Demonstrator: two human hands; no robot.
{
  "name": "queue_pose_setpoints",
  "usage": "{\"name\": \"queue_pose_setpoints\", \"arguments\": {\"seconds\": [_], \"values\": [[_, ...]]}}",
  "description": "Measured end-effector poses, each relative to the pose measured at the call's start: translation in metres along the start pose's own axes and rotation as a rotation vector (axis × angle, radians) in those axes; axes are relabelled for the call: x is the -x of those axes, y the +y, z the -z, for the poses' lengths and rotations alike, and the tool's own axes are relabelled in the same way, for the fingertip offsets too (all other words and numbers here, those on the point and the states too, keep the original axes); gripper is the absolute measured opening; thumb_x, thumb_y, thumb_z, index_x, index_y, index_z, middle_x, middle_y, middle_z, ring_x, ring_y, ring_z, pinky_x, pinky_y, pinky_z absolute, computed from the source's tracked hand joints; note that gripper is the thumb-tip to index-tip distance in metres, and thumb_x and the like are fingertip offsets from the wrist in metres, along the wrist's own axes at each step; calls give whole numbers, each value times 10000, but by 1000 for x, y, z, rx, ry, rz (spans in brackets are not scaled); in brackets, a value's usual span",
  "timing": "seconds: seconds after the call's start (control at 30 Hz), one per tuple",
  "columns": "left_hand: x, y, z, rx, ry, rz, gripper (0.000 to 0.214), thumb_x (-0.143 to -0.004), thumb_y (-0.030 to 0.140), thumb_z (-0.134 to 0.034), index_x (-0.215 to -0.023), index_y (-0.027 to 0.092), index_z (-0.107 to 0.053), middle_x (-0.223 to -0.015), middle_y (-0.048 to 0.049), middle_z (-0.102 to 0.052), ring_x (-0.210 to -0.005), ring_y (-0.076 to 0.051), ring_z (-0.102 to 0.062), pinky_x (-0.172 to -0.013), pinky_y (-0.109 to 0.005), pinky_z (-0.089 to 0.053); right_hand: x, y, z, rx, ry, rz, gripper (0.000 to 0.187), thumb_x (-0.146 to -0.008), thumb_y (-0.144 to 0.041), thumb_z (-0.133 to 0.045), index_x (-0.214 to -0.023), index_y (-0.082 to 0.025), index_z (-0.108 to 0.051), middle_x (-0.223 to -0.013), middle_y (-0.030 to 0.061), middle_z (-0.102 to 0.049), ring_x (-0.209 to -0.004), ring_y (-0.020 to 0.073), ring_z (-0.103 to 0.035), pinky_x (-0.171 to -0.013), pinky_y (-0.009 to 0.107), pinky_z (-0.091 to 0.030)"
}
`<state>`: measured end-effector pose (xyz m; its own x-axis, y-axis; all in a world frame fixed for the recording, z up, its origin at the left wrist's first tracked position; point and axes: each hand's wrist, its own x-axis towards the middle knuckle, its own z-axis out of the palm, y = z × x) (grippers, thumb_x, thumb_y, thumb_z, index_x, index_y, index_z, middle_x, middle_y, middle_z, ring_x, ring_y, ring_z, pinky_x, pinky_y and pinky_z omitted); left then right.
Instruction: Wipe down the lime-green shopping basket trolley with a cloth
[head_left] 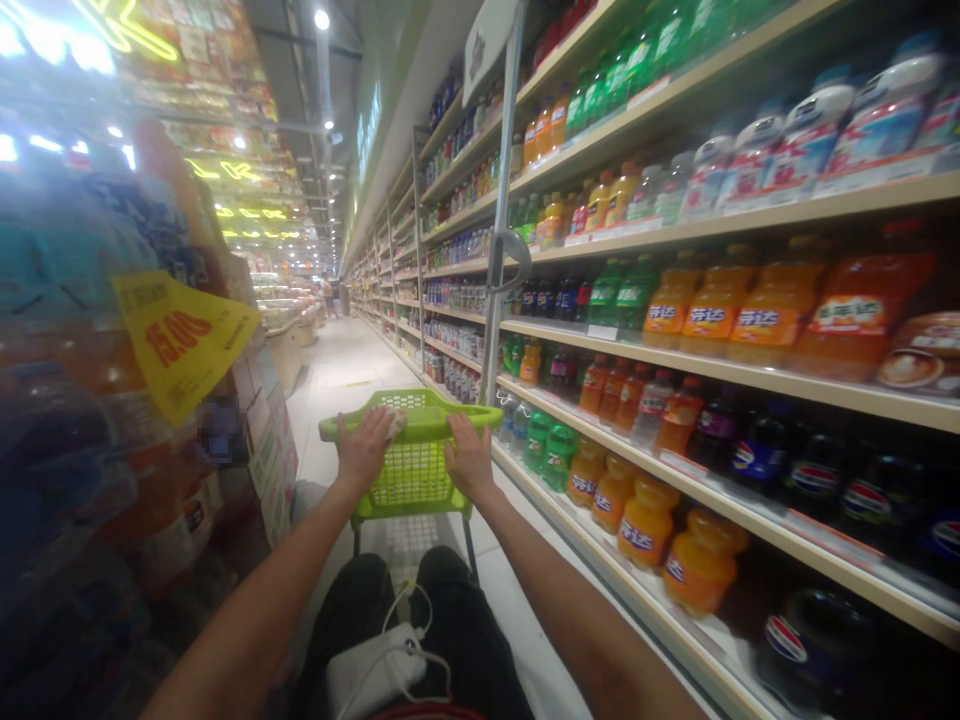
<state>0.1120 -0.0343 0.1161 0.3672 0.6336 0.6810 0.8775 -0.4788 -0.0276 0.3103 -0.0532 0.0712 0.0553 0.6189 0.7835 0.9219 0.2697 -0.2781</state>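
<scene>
A bright green shopping cart (415, 470) stands right in front of me, its plastic basket showing a lattice wall. My left hand (365, 450) rests over the left part of the cart's handle, fingers curled on it, with something small and whitish near the fingertips that I cannot make out. On the right part of the handle my right hand (468, 457) is closed as well. Below, a white power bank (371, 668) with a looped white cable lies at my lap.
Open drink shelves (645, 350) line the right side, holding orange soda bottles (701, 560) and cola bottles. At left, stacked bottle packs (67, 400) carry a yellow price sign (184, 340). A white tiled aisle (360, 350) runs ahead; a distant person stands there.
</scene>
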Motion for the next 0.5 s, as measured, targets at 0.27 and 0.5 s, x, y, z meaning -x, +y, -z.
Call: {"name": "queue_pose_setpoints", "arguments": {"seconds": [0.27,0.5], "values": [[15,-52,9,-102,63,190,416,-882,292,-335,-1290,266,-414,-1375,-64,-423,-1259,-230,-396,-1066,-580,31,0,1,1,5,-15,20,484,-807,-139,-367,-1288,-170,-414,-1329,96,-475,-1281,217,-357,-1060,539,-107],[3,-10,-1,-25,22,58,401,-881,251,-327,-1265,268,-437,-1362,-54,-442,-1261,-217,-395,-1060,-599,-6,0,-1,-1,4,-6,4,486,-806,-145,-368,-1289,-153,-418,-1328,103,-475,-1285,219,-348,-1063,522,-125]]}}
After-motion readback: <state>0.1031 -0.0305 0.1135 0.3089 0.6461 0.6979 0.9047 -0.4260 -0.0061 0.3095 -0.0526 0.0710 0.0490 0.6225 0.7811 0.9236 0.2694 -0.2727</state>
